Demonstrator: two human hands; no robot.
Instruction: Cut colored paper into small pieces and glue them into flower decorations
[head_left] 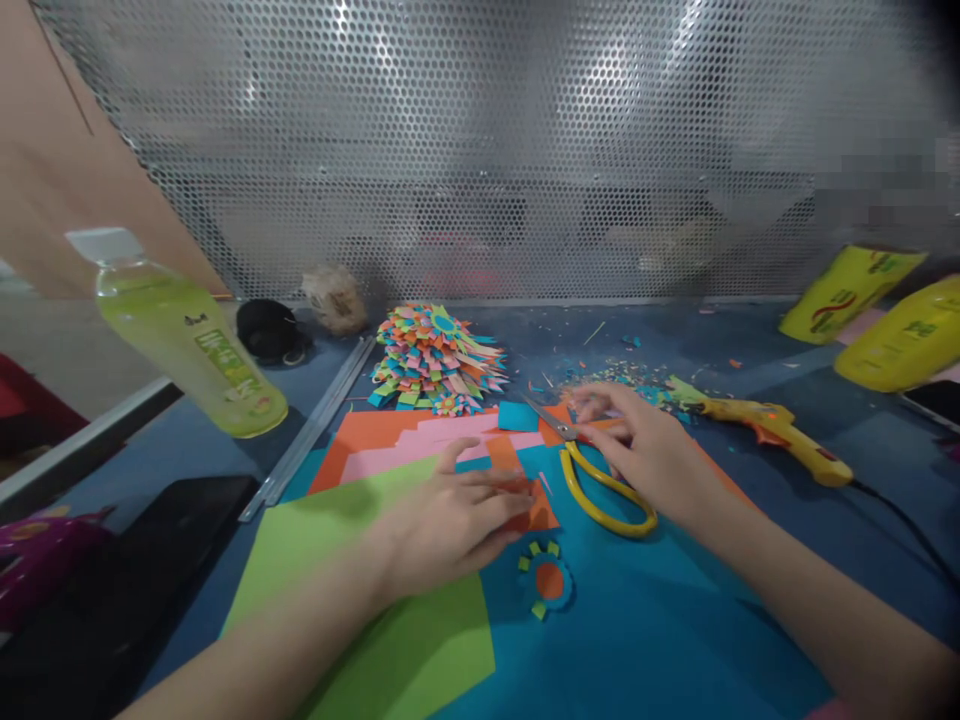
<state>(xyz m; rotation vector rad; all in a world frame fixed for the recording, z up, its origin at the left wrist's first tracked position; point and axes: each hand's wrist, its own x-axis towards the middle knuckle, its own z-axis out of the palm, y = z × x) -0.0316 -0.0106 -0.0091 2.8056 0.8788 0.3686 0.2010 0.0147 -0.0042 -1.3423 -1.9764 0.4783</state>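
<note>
My left hand [469, 512] lies with its fingers stretched out over a small orange paper piece [544, 508], partly hiding it. My right hand [645, 435] is beside the scissors [607, 500], which have yellow loop handles. Its thumb is close to the pivot and its fingers are apart; whether they touch the metal I cannot tell. Below my left fingertips sits a small paper flower [550, 581] with an orange centre, a blue ring and a few green tabs. A blue paper piece [517, 416] rests near the blade tips. Under both hands lie green [405, 650] and blue paper sheets [675, 640].
Behind the sheets stands a heap of colourful fringed paper flowers [442, 355]. Paper scraps [630, 385] lie scattered beside a yellow glue gun [780, 435] with a cord. At left are a drink bottle [195, 345], a clear ruler-like strip [311, 430] and a black flat object [142, 590]. Yellow bottles [904, 335] stand right.
</note>
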